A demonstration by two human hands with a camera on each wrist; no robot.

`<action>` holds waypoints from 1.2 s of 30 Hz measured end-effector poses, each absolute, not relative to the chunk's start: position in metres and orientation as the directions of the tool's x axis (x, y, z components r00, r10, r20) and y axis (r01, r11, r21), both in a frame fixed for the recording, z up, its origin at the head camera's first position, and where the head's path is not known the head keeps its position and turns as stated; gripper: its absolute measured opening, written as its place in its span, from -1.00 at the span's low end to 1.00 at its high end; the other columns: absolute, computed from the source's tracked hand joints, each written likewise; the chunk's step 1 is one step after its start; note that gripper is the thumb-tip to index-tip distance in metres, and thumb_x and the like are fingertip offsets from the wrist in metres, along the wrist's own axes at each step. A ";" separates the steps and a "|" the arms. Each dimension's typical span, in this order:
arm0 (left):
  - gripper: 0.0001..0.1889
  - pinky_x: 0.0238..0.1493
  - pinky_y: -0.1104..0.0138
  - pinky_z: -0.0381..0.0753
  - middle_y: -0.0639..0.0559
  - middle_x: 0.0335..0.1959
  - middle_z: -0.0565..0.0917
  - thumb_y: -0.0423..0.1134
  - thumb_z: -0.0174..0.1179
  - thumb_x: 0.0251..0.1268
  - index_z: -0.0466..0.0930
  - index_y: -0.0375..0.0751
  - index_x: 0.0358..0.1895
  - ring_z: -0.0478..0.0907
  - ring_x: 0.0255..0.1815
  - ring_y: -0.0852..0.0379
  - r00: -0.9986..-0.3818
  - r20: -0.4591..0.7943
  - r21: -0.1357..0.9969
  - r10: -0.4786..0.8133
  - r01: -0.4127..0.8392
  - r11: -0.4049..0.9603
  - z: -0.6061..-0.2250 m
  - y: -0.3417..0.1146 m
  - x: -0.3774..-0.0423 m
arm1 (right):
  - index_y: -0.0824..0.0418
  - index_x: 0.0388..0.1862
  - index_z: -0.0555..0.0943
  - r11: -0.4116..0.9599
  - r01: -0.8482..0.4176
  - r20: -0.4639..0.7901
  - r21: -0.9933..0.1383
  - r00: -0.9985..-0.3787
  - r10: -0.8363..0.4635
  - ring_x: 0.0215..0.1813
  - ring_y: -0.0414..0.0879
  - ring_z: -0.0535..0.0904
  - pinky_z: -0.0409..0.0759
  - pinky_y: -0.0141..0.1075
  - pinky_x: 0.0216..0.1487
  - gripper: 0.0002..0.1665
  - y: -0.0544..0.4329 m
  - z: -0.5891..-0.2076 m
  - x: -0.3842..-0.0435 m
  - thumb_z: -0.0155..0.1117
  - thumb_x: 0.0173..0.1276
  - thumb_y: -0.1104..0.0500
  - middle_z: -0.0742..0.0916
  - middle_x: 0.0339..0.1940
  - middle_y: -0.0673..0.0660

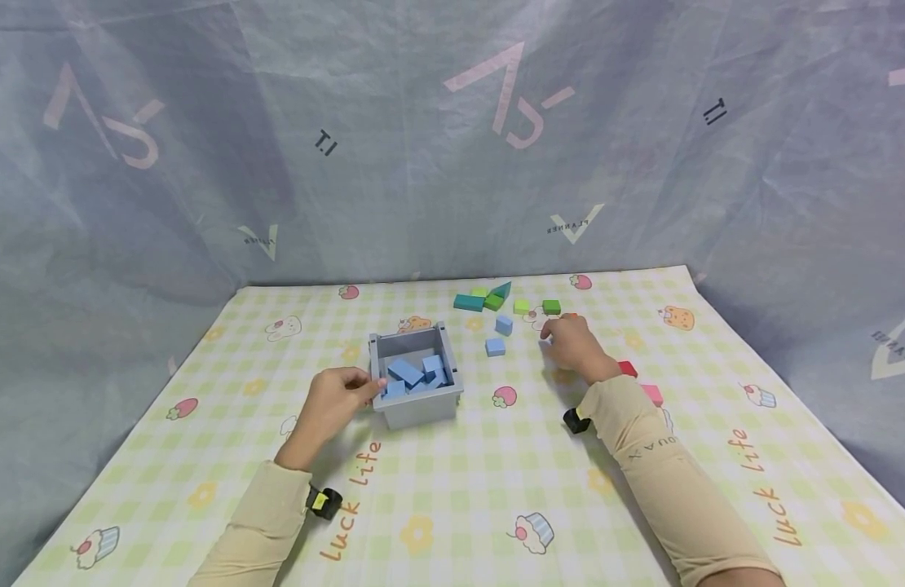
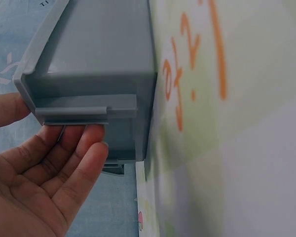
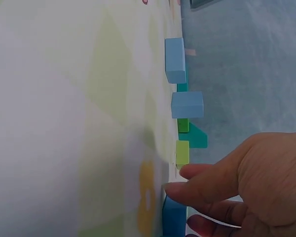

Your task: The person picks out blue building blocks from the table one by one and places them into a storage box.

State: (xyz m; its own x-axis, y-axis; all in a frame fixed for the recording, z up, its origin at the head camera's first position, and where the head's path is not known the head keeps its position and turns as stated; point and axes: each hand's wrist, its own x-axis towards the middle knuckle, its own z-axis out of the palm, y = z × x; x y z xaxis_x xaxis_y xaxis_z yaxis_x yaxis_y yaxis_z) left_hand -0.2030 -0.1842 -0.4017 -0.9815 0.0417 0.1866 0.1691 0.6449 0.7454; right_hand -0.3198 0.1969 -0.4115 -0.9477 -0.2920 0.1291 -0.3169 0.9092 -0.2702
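A grey bin (image 1: pixel 419 410) with several blue blocks (image 1: pixel 406 372) inside stands on the patterned tablecloth. My left hand (image 1: pixel 340 397) grips its near left side, thumb over the rim; in the left wrist view, the fingers (image 2: pixel 91 134) curl under a ledge on the bin's outer wall. To the right of the bin, my right hand (image 1: pixel 573 344) reaches low over the cloth. In the right wrist view its thumb overlaps one end of a blue block (image 3: pixel 173 221), fingers behind the far side. The palm hides this block in the head view.
Two light blue blocks (image 1: pixel 495 347) lie between the bin and my right hand. Behind them are teal (image 1: pixel 469 302) and green blocks (image 1: pixel 551 307). An orange block (image 1: pixel 570 315) shows past my right fingers. Red (image 1: pixel 627 368) and pink blocks (image 1: pixel 652 395) lie beside the right forearm.
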 end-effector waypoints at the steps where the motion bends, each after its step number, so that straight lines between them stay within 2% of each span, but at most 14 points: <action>1: -0.73 -0.33 0.22 0.42 0.06 -0.60 0.60 -0.08 0.31 0.35 0.68 -0.16 -0.47 0.47 -0.52 0.06 -0.982 0.186 0.746 0.043 0.170 0.644 -0.402 -0.184 -0.203 | 0.38 -0.04 0.69 0.910 -0.308 0.124 -0.279 -0.951 -0.284 0.12 0.29 0.50 0.33 0.12 0.29 -0.75 0.197 -0.412 -0.320 0.17 0.37 0.35 0.74 -0.08 0.31; 10: -0.69 -0.33 0.23 0.42 0.02 -0.59 0.61 -0.01 0.31 0.34 0.67 -0.14 -0.47 0.45 -0.53 0.08 -0.980 0.190 0.743 0.051 0.178 0.645 -0.402 -0.185 -0.202 | 0.38 -0.04 0.69 0.912 -0.254 0.087 -0.321 -0.967 -0.239 0.16 0.31 0.44 0.33 0.13 0.28 -0.73 0.197 -0.413 -0.321 0.14 0.36 0.38 0.69 -0.02 0.35; 18: -0.68 -0.33 0.24 0.43 -0.01 -0.57 0.63 0.02 0.32 0.32 0.69 -0.15 -0.46 0.46 -0.53 0.09 -0.980 0.193 0.744 0.050 0.180 0.643 -0.402 -0.186 -0.203 | 0.37 -0.15 0.72 0.919 -0.285 0.119 -0.271 -0.958 -0.262 0.11 0.26 0.48 0.23 0.15 0.29 -0.76 0.198 -0.414 -0.321 0.13 0.33 0.36 0.74 -0.14 0.28; 25: -0.69 -0.33 0.23 0.43 -0.04 -0.56 0.64 0.01 0.32 0.32 0.69 -0.14 -0.46 0.47 -0.52 0.08 -0.980 0.194 0.747 0.046 0.178 0.640 -0.402 -0.185 -0.203 | 0.37 -0.23 0.73 0.914 -0.303 0.146 -0.271 -0.951 -0.272 0.06 0.25 0.49 0.24 0.18 0.27 -0.76 0.199 -0.416 -0.321 0.11 0.31 0.39 0.75 -0.22 0.26; 36: -0.71 -0.38 0.25 0.42 0.06 -0.60 0.61 -0.03 0.32 0.33 0.69 -0.14 -0.47 0.45 -0.54 0.08 -0.978 0.203 0.738 0.049 0.186 0.649 -0.401 -0.184 -0.202 | 0.37 -0.23 0.73 0.909 -0.278 0.121 -0.309 -0.960 -0.252 0.05 0.24 0.51 0.34 0.11 0.21 -0.77 0.201 -0.416 -0.323 0.12 0.30 0.40 0.69 -0.19 0.29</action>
